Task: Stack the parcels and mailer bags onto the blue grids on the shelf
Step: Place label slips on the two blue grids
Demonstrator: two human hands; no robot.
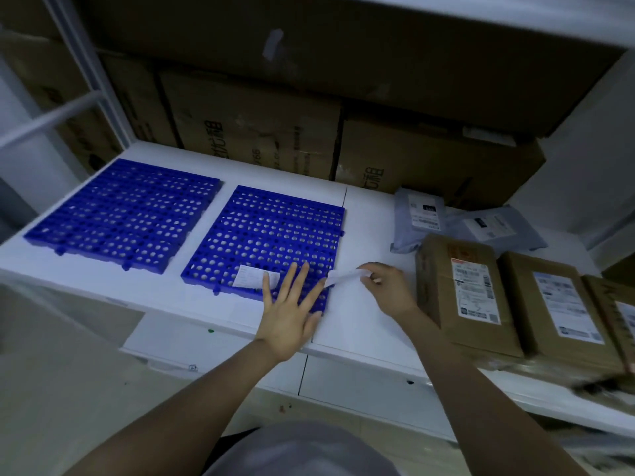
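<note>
Watching the head cam from my desk here. The parcels are all parked on the right side of the white shelf [360, 324]: the nearest brown parcel [460, 293] stands right beside a second parcel [549, 304], and a third one [615, 314] is cut off by the frame edge. All three have white shipping labels facing up. Behind them two grey mailer bags [417, 214] and [494, 226] lie flat, touching each other, near the big cardboard boxes [261, 132] stacked along the back.

Both blue grids sit side by side further left, a small gap between them. The left grid [127, 211] is bare. The right grid [271, 238] has a white paper slip [256, 277] lying on its front edge.

The left hand [292, 310] is flat over the front right corner of that right grid, fingers spread wide, fingertips just reaching the slip, holding nothing. The right hand [388, 290] is over bare shelf between grid and nearest parcel, thumb and fingers pinching one end of a second paper strip [343, 278] that pokes out toward the grid.

Lighting's pretty dim and the edges are blurry, so the label text is unreadable.
</note>
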